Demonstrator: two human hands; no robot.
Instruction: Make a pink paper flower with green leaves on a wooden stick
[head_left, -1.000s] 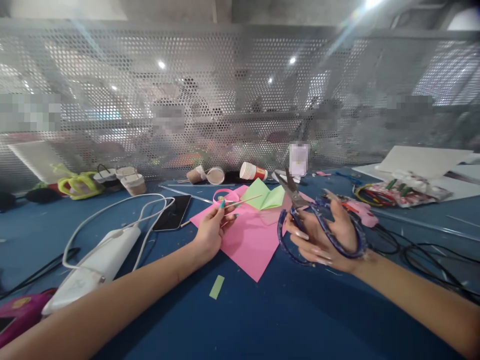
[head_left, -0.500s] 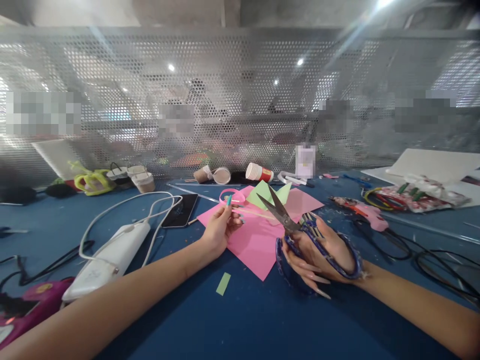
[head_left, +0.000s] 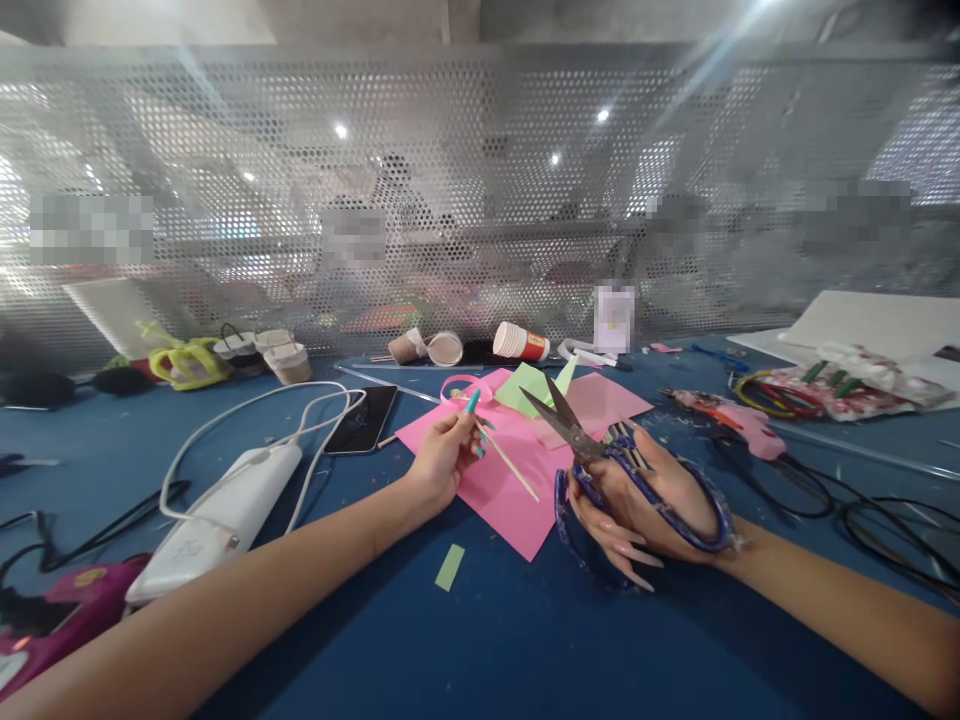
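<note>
My left hand (head_left: 444, 455) pinches a thin wooden stick (head_left: 511, 465) that slants down to the right over a pink paper sheet (head_left: 517, 470). My right hand (head_left: 645, 495) grips blue-handled scissors (head_left: 600, 455) with the blades apart and pointing up-left toward the stick. Green folded paper (head_left: 529, 387) and a pink ribbon loop (head_left: 457, 388) lie at the far edge of the pink sheet.
On the blue table: a phone (head_left: 361, 420), a white power bank with cables (head_left: 217, 515), paper cups (head_left: 517, 343), a pink glue gun (head_left: 739, 420), black cables (head_left: 862, 505) at right, a small green strip (head_left: 450, 566). A perforated metal screen stands behind.
The stick has swung from pointing right to slanting down-right. The scissors came down from upright toward the stick and their blades opened.
</note>
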